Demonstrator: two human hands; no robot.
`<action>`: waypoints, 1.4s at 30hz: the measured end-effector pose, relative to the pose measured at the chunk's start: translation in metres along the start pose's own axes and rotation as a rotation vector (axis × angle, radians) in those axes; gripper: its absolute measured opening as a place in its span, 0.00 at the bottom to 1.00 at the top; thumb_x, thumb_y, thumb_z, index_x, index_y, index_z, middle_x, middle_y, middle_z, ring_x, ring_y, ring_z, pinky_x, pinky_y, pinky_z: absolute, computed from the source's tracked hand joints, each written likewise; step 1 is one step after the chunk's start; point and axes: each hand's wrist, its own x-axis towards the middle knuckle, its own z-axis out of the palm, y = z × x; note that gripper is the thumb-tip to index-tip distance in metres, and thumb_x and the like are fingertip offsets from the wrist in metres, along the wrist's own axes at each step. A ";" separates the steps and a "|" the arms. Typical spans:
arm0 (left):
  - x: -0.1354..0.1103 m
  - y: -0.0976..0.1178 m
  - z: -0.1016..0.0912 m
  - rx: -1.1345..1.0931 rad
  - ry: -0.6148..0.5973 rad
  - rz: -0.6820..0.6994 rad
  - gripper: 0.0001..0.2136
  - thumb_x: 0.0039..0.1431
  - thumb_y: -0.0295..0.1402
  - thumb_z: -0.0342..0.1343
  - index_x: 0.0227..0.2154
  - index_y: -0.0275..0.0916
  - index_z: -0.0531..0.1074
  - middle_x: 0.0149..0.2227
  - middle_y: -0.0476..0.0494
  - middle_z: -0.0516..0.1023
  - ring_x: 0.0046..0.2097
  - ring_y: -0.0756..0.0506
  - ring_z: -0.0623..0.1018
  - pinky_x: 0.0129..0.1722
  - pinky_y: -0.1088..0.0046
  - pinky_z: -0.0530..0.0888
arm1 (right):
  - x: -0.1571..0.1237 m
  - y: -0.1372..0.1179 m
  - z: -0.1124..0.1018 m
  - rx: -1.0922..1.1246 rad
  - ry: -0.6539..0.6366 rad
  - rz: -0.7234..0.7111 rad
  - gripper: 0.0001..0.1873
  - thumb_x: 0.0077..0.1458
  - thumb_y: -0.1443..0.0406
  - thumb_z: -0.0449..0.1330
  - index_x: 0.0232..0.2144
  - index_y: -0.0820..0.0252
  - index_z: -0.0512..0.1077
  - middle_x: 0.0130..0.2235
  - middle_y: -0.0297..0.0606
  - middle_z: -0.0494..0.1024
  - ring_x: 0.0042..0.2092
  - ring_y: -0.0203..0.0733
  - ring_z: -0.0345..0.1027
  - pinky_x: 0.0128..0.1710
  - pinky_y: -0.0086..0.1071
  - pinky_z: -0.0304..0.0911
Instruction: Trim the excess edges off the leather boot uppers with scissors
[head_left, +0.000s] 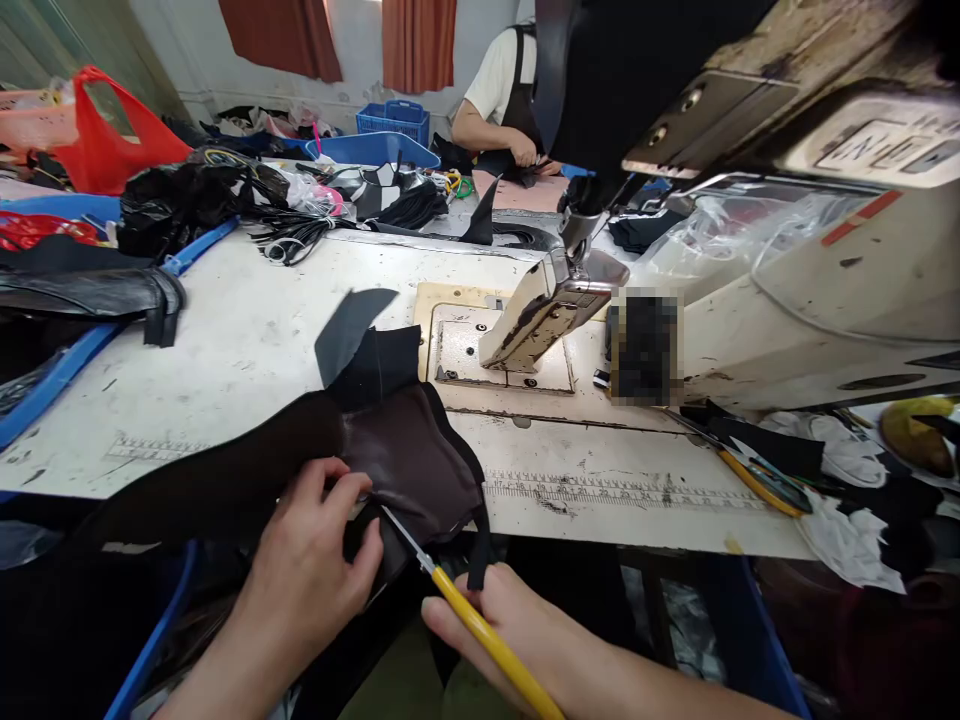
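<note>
A dark brown and black leather piece [412,455] with a dark fabric lining lies over the front edge of the sewing table. My left hand [307,545] grips its near edge, fingers curled over it and thumb lower down. In my right hand [510,610] are scissors [480,635] with a long yellow handle. Their narrow metal tip touches the leather edge close to my left fingertips. A narrow black strip [481,545] hangs from the piece's right corner beside my right hand. Black flaps [379,365] stick up at its far side.
A sewing machine arm [532,315] stands behind the leather, under the machine head [750,110]. Another yellow-handled tool [765,485] lies right among scraps. Blue bins, a red bag [112,130] and black cords [300,225] sit left and behind. A co-worker [502,100] works opposite.
</note>
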 end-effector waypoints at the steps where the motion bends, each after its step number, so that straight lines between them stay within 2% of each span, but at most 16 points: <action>1: 0.002 0.004 0.001 0.039 0.002 -0.001 0.08 0.55 0.29 0.52 0.38 0.38 0.69 0.42 0.37 0.68 0.41 0.37 0.73 0.37 0.58 0.77 | 0.000 0.001 0.002 -0.021 0.016 -0.041 0.30 0.56 0.43 0.52 0.19 0.60 0.54 0.19 0.28 0.51 0.21 0.27 0.42 0.15 0.24 0.39; 3: 0.006 0.009 0.004 0.113 0.007 0.031 0.05 0.53 0.25 0.52 0.32 0.38 0.69 0.39 0.38 0.68 0.42 0.35 0.72 0.38 0.56 0.76 | -0.001 0.001 0.005 -0.037 0.031 -0.051 0.30 0.56 0.43 0.52 0.19 0.60 0.54 0.20 0.28 0.51 0.22 0.28 0.42 0.16 0.25 0.39; 6: 0.003 0.006 0.006 0.102 0.039 0.056 0.06 0.55 0.23 0.49 0.27 0.39 0.67 0.37 0.39 0.69 0.42 0.36 0.73 0.38 0.59 0.76 | -0.008 -0.002 0.002 0.003 -0.003 -0.007 0.30 0.56 0.40 0.51 0.22 0.58 0.55 0.21 0.28 0.54 0.22 0.29 0.45 0.17 0.25 0.42; 8: -0.005 -0.002 0.007 0.024 0.077 0.027 0.06 0.58 0.24 0.48 0.28 0.40 0.66 0.41 0.39 0.70 0.41 0.40 0.75 0.36 0.64 0.76 | -0.019 -0.008 -0.004 0.105 -0.112 -0.025 0.30 0.57 0.38 0.48 0.24 0.58 0.56 0.23 0.29 0.56 0.23 0.30 0.48 0.19 0.25 0.45; 11: -0.020 -0.016 0.007 -0.072 0.070 -0.004 0.05 0.62 0.28 0.46 0.32 0.41 0.65 0.53 0.38 0.67 0.44 0.42 0.77 0.33 0.68 0.76 | -0.037 -0.021 -0.012 0.288 -0.312 -0.147 0.34 0.53 0.35 0.49 0.21 0.59 0.55 0.23 0.29 0.54 0.24 0.29 0.47 0.21 0.25 0.45; 13: -0.030 -0.022 0.006 -0.108 0.033 0.009 0.05 0.63 0.29 0.45 0.35 0.42 0.66 0.58 0.38 0.64 0.50 0.42 0.75 0.36 0.69 0.76 | -0.040 -0.026 -0.010 0.399 -0.312 -0.178 0.36 0.51 0.34 0.49 0.20 0.60 0.58 0.22 0.29 0.55 0.23 0.28 0.47 0.20 0.24 0.45; 16: -0.039 -0.030 0.003 -0.160 -0.019 0.024 0.05 0.64 0.30 0.46 0.35 0.41 0.67 0.60 0.37 0.61 0.53 0.41 0.72 0.43 0.65 0.76 | -0.018 -0.025 0.004 0.658 -0.281 -0.062 0.39 0.55 0.34 0.43 0.23 0.63 0.67 0.19 0.30 0.61 0.20 0.27 0.52 0.18 0.21 0.48; 18: -0.042 -0.035 -0.001 -0.134 -0.007 0.029 0.05 0.63 0.29 0.47 0.35 0.41 0.69 0.60 0.36 0.61 0.56 0.38 0.70 0.48 0.58 0.74 | 0.008 -0.018 0.016 0.812 -0.405 0.055 0.40 0.57 0.35 0.39 0.22 0.63 0.67 0.15 0.29 0.59 0.14 0.29 0.53 0.13 0.22 0.50; 19: -0.044 -0.039 -0.004 -0.099 0.016 0.026 0.05 0.62 0.29 0.49 0.34 0.41 0.69 0.60 0.36 0.62 0.57 0.35 0.67 0.51 0.52 0.72 | 0.022 -0.015 0.021 0.851 -0.438 0.104 0.39 0.57 0.36 0.39 0.23 0.63 0.67 0.15 0.29 0.60 0.13 0.30 0.53 0.11 0.24 0.54; 22: -0.046 -0.052 -0.011 -0.051 0.020 -0.027 0.04 0.61 0.31 0.50 0.32 0.42 0.70 0.61 0.38 0.63 0.63 0.30 0.59 0.54 0.44 0.69 | 0.049 -0.008 0.031 0.909 -0.424 0.076 0.37 0.55 0.36 0.46 0.23 0.64 0.67 0.14 0.27 0.60 0.11 0.30 0.52 0.08 0.24 0.56; 26: -0.049 -0.064 -0.011 -0.157 -0.078 -0.102 0.06 0.63 0.34 0.47 0.33 0.42 0.67 0.66 0.36 0.58 0.67 0.34 0.56 0.57 0.46 0.68 | 0.051 -0.012 0.038 0.937 -0.445 0.068 0.38 0.53 0.34 0.46 0.24 0.64 0.68 0.15 0.28 0.61 0.12 0.30 0.53 0.09 0.25 0.58; 30: -0.051 -0.063 -0.006 -0.162 -0.038 -0.071 0.04 0.64 0.31 0.45 0.34 0.41 0.63 0.65 0.32 0.58 0.68 0.37 0.53 0.61 0.42 0.62 | 0.040 -0.016 0.044 0.786 -0.500 0.067 0.42 0.47 0.30 0.47 0.22 0.65 0.68 0.14 0.29 0.61 0.13 0.28 0.53 0.11 0.22 0.50; 33: -0.053 -0.059 -0.005 -0.163 -0.047 -0.078 0.04 0.65 0.29 0.42 0.36 0.41 0.62 0.66 0.31 0.55 0.70 0.38 0.48 0.61 0.41 0.61 | 0.033 -0.015 0.044 0.666 -0.467 0.037 0.44 0.45 0.29 0.46 0.20 0.66 0.69 0.14 0.30 0.60 0.15 0.26 0.52 0.15 0.21 0.47; 39: -0.053 -0.056 -0.002 -0.152 -0.071 -0.063 0.04 0.66 0.28 0.41 0.36 0.41 0.60 0.67 0.30 0.52 0.70 0.38 0.44 0.62 0.40 0.59 | 0.027 -0.009 0.036 0.595 -0.447 0.022 0.43 0.52 0.33 0.41 0.19 0.66 0.70 0.14 0.32 0.61 0.15 0.29 0.50 0.14 0.24 0.44; 42: -0.054 -0.055 0.000 -0.161 -0.046 -0.081 0.04 0.66 0.28 0.41 0.36 0.41 0.59 0.67 0.29 0.52 0.70 0.38 0.44 0.62 0.39 0.58 | 0.029 -0.009 0.034 0.593 -0.480 0.028 0.43 0.51 0.33 0.41 0.19 0.65 0.70 0.13 0.32 0.60 0.14 0.30 0.49 0.13 0.25 0.42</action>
